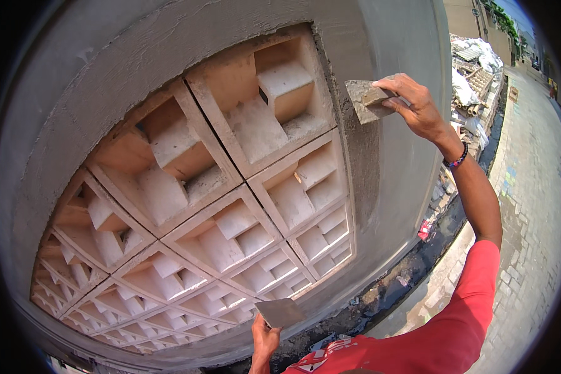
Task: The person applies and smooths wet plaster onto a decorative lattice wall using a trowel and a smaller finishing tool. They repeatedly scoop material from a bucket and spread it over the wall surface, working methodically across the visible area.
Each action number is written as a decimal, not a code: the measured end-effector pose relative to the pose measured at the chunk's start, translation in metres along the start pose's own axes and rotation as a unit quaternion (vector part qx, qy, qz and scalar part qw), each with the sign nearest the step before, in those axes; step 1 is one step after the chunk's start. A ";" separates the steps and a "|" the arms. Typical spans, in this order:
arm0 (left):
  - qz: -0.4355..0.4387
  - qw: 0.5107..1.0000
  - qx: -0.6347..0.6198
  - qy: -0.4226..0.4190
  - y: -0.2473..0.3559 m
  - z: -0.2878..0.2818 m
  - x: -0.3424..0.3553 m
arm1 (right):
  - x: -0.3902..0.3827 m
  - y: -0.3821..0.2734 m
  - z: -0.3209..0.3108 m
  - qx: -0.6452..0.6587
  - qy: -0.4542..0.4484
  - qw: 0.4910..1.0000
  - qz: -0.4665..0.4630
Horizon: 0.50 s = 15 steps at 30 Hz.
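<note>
A mortar-smeared trowel point(363, 103) stands against the view of a grey plastered wall point(402, 165), just right of the upper part of a pale block screen point(199, 218). The right hand point(414, 103), fingers closed around it, is farther right of the screen and much the nearer of the 2 hands to that side. The blade points left from the hand toward the screen, its free edge running roughly along the screen's right border, over a rough, darker mortar strip point(364, 162). Near the screen's lower edge, the left hand point(265, 336) grips a flat grey plate point(283, 311). Whether the trowel touches the wall cannot be told. The fingers hide most of its handle; the plate's grip is also hard to make out. The screen's far left blocks shrink toward the dark rim, and the left forearm is cut off below.
</note>
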<state>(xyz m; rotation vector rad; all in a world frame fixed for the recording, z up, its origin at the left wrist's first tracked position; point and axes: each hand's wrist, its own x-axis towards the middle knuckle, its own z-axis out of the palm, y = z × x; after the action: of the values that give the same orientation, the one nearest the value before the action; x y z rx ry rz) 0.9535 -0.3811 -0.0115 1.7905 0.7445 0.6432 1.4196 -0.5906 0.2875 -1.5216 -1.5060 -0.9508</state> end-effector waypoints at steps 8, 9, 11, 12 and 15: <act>0.016 1.000 0.001 0.007 -0.002 0.000 -0.006 | 0.188 0.033 -0.069 0.067 0.160 0.985 0.023; 0.021 1.000 0.004 0.011 -0.007 -0.001 -0.007 | 0.196 0.032 -0.064 0.090 0.136 0.986 0.013; 0.021 1.000 -0.010 0.016 -0.013 -0.001 -0.008 | 0.206 0.031 -0.058 0.132 0.090 0.987 -0.007; 0.016 0.999 -0.028 0.014 -0.013 0.001 -0.009 | 0.202 0.031 -0.055 0.083 0.085 0.993 -0.029; 0.005 0.999 -0.044 0.015 -0.012 0.002 -0.012 | 0.157 0.028 -0.029 -0.058 0.065 0.992 -0.096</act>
<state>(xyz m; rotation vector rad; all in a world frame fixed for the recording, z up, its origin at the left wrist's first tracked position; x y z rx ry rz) 0.9443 -0.3882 -0.0243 1.7072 0.7179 0.7006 1.4505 -0.5513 0.4420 -1.3837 -1.5459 -1.2446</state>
